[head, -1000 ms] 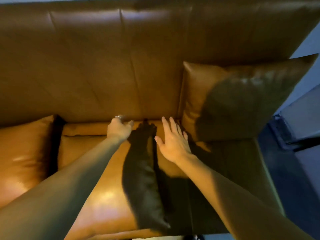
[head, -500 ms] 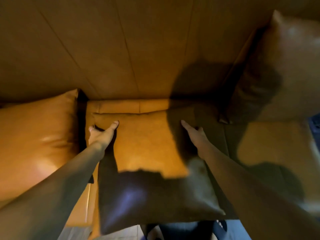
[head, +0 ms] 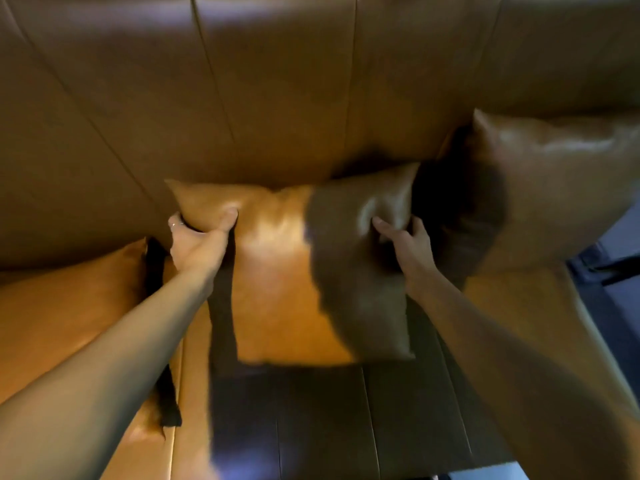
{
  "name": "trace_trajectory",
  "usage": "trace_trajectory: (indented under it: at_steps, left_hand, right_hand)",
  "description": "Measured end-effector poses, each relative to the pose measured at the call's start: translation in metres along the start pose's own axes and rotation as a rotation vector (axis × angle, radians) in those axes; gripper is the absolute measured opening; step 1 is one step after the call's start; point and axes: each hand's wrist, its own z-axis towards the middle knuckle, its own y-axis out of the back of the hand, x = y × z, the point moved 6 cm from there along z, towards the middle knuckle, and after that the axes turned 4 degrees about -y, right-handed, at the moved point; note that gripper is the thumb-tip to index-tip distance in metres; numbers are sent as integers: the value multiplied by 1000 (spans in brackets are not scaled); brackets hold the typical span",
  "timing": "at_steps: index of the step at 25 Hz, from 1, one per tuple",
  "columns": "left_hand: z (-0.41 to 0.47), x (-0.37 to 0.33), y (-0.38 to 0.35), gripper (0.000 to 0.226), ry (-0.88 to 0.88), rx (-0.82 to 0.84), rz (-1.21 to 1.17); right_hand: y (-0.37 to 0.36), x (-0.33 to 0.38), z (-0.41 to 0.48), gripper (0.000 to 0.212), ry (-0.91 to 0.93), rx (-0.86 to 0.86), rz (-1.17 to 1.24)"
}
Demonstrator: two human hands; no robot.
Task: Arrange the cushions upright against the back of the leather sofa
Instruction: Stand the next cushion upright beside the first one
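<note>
A tan leather cushion (head: pixel 284 271) stands tilted in the middle of the sofa, its top edge near the sofa back (head: pixel 277 98). My left hand (head: pixel 199 242) grips its upper left corner, thumb on the front. My right hand (head: pixel 407 245) pinches its upper right corner. A second tan cushion (head: pixel 561 188) leans upright against the back on the right. A third cushion (head: pixel 69 323) lies at the left, partly hidden by my left arm.
The sofa seat (head: pixel 346 420) lies in shadow below the held cushion. At the far right the sofa ends, and a blue-grey floor (head: pixel 620 258) shows beyond it.
The middle cushion lay flat on the seat with my hands at its far corners. Now both hands grip those corners and the cushion has been lifted up toward the sofa back.
</note>
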Motion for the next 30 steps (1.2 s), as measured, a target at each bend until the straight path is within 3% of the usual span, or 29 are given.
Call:
trace_trajectory:
  at_steps: [5, 9, 14, 18, 23, 30]
  left_hand:
    - [6, -57, -12, 103, -190, 37, -113]
    - [12, -56, -27, 121, -105, 167, -138]
    - [12, -58, -26, 115, -123, 138, -182]
    - [20, -50, -33, 126, -76, 191, -153]
    - [19, -47, -35, 125, -59, 149, -97]
    - [21, -57, -25, 140, -6, 178, 83]
  right_hand:
    - [5, 77, 10, 91, 100, 103, -2]
    - [0, 86, 18, 100, 38, 119, -71]
    - [1, 82, 25, 97, 100, 72, -32]
    - [-5, 75, 31, 105, 107, 50, -39]
    - [-9, 69, 34, 108, 126, 21, -86]
    - [-11, 87, 28, 101, 140, -184, -428]
